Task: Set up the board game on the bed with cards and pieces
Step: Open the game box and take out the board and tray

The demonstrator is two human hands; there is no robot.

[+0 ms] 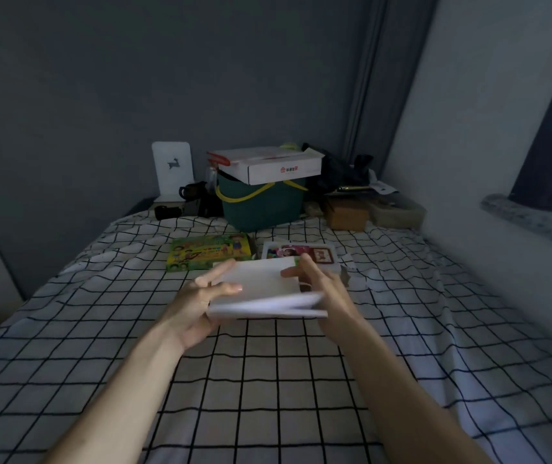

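Observation:
A white folded game board (264,291) hangs above the checked bedsheet (268,380), its layers slightly parted at the near edge. My left hand (206,298) holds its left side, fingers spread over the top and thumb underneath. My right hand (318,283) grips its right side, fingers curled over the top edge. Behind the board lie a green and yellow game box (209,251) and a white tray of colourful cards (298,254). The tray's near part is hidden by the board.
At the head of the bed stand a dark green basket (261,205) with a white carton (268,164) on top, a brown box (346,214), dark clutter and a white stand (171,169). A wall and window sill (532,219) run along the right.

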